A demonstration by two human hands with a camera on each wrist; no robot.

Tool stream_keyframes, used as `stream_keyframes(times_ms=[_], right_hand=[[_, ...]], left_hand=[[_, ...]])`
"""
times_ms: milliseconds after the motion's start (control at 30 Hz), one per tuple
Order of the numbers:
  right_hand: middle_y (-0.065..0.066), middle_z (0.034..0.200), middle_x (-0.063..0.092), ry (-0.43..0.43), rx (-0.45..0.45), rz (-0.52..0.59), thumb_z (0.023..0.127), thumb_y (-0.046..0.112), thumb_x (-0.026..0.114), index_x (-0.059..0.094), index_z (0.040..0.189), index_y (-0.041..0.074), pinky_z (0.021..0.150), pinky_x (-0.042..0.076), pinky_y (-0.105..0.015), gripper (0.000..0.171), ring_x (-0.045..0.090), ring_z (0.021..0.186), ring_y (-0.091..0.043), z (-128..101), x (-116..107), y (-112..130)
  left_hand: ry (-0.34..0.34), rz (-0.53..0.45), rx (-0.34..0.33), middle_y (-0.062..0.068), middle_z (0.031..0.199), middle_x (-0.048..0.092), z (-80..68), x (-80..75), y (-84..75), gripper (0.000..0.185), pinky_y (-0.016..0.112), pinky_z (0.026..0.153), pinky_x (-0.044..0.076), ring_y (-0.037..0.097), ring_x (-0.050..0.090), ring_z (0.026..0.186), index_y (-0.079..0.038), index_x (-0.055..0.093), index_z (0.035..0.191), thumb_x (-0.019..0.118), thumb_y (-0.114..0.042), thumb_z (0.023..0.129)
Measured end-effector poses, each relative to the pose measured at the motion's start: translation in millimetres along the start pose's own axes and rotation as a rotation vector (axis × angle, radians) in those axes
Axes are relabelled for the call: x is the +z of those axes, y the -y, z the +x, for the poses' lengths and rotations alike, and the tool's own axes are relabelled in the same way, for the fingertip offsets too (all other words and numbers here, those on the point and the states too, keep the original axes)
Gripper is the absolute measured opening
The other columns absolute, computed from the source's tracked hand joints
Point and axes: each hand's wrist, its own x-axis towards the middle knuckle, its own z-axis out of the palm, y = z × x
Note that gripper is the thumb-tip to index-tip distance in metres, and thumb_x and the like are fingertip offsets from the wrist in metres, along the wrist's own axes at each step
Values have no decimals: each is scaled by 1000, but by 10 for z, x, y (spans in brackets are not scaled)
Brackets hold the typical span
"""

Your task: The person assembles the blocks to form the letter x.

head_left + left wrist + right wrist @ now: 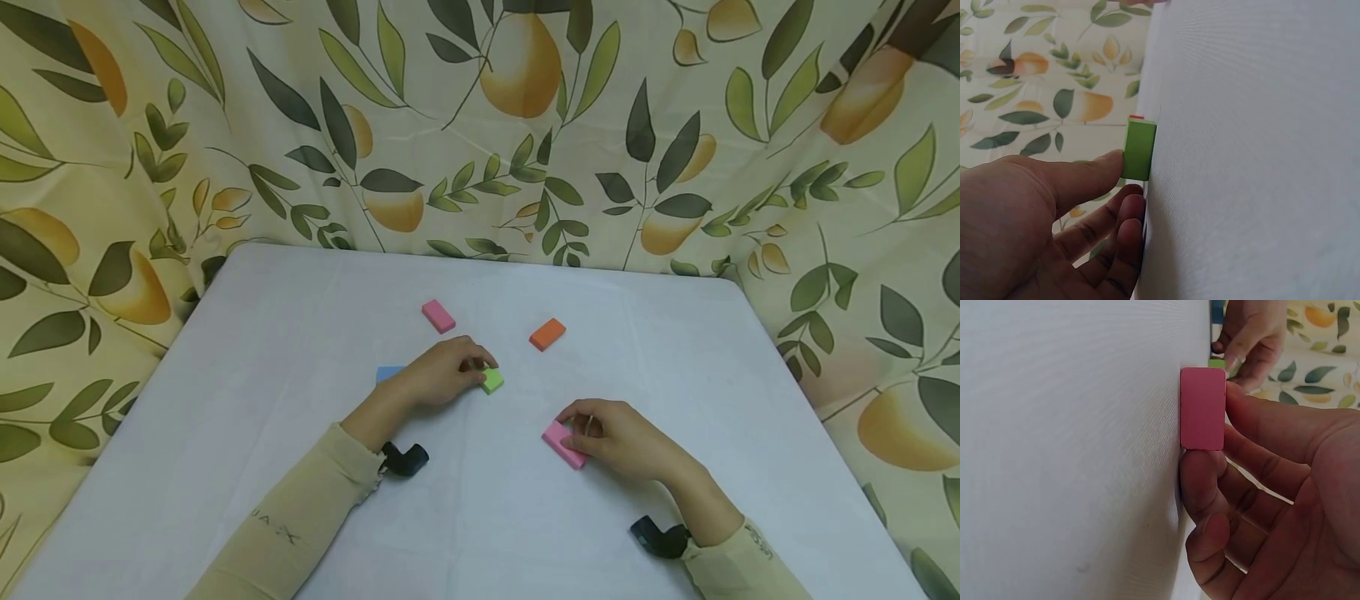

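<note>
Two-handed, pinching with curled fingers (pixel 1199 478). Holding smooth green block (pixel 1139 151) in left hand (pixel 442 372), round-cornered pink block (pixel 1202 409) in right hand (pixel 624 437).

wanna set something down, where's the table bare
On the table, bare: left of the blue block and right of the orange block. Crowded: the middle, left hand holding the green block, right hand a pink block.
</note>
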Motion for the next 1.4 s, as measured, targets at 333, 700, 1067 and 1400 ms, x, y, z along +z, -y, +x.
stream_keyframes(times_ms=[333,700,1067,1400], right_hand=[[9,82,59,14,6,-7,90,26,69,65,110,23,66,47,-23,21,55,74,-9,39,8,22],[9,84,59,-4,1,-20,89,26,70,65,109,24,64,45,-22,21,53,71,-9,80,27,40],[9,85,59,8,6,-8,89,26,70,65,110,24,65,46,-23,22,54,73,-10,102,46,43],[8,85,59,6,7,-7,89,26,70,65,110,25,65,46,-23,21,54,74,-11,124,32,67]], left_hand=[[3,-7,-8,-10,105,57,0,13,7,24,27,84,45,10,53,92,-31,65,118,60,-25,96],[-6,-11,1,-11,104,57,11,29,23,24,27,84,45,10,54,91,-31,65,118,61,-24,96],[-1,-30,-13,-12,104,58,9,63,32,22,27,85,46,10,55,92,-31,65,117,60,-25,96],[-4,-23,-16,-13,104,58,5,41,21,22,28,85,46,9,55,91,-32,65,117,60,-25,96]])
